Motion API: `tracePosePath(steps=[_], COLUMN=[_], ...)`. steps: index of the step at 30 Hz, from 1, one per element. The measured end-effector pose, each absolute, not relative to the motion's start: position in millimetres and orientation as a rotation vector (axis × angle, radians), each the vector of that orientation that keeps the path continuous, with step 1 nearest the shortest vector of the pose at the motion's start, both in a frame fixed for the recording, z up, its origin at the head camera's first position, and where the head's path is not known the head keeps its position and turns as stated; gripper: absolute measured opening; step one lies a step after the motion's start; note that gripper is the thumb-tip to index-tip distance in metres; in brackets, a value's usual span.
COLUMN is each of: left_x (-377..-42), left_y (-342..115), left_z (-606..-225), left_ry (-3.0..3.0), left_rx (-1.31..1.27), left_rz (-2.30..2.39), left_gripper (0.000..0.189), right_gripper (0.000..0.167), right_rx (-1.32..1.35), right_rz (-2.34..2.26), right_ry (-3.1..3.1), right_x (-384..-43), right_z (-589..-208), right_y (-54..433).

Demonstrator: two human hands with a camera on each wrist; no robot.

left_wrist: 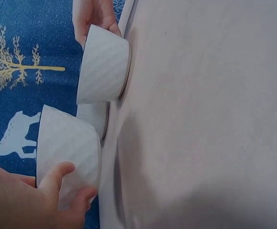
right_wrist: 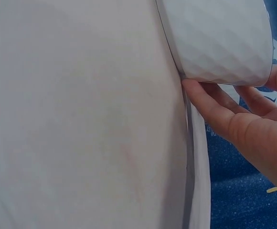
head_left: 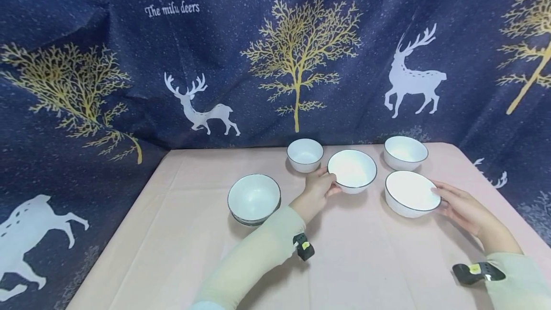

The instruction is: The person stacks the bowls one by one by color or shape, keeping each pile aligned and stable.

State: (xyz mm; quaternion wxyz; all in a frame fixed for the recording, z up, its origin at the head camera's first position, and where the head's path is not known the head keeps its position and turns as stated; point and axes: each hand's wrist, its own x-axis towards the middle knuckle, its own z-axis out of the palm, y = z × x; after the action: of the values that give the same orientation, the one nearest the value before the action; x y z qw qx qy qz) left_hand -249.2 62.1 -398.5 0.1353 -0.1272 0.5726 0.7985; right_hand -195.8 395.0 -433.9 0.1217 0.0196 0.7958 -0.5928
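Likely stiff, light and breakable
Left hand [head_left: 317, 190] grips the middle bowl [head_left: 352, 169], right hand [head_left: 464, 210] the front-right bowl [head_left: 411, 193]; faceted walls [left_wrist: 69, 138] should suit a two-sided hold.

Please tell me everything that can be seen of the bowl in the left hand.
The bowl is round and white, with a thin dark rim and diamond-like facets outside. It looks ceramic, though I cannot be sure. Its mouth faces upward, with nothing visible inside. It appears raised above the pink table, left of the other held bowl. The left hand grips its left side.
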Motion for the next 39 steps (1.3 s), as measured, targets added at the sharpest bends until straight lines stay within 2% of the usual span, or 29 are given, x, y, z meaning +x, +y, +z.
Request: tracePosePath(steps=[23,29,35,39], left_x=[-222.3,-216.8,-210.8,-207.0], left_y=[32.9,24.0,14.5,9.1], left_z=[-401.8,-402.7,-400.4,-402.2], left_ry=[1.714,1.737,1.755,1.751], left_rx=[-0.307,-0.307,-0.280,-0.266], left_rz=[2.245,2.230,2.205,2.200], left_gripper=[0.057,0.057,0.057,0.058], right_gripper=[0.074,0.068,0.073,0.068], right_rx=[0.040,0.007,0.013,0.008], right_rz=[-1.752,-1.916,-1.849,-1.910], right_ry=[2.308,2.199,2.247,2.198], right_x=[-195.3,-195.2,-196.0,-195.6], right_z=[-434.0,-437.2,-437.7,-438.4], right_y=[394.2,398.1,397.0,398.3])
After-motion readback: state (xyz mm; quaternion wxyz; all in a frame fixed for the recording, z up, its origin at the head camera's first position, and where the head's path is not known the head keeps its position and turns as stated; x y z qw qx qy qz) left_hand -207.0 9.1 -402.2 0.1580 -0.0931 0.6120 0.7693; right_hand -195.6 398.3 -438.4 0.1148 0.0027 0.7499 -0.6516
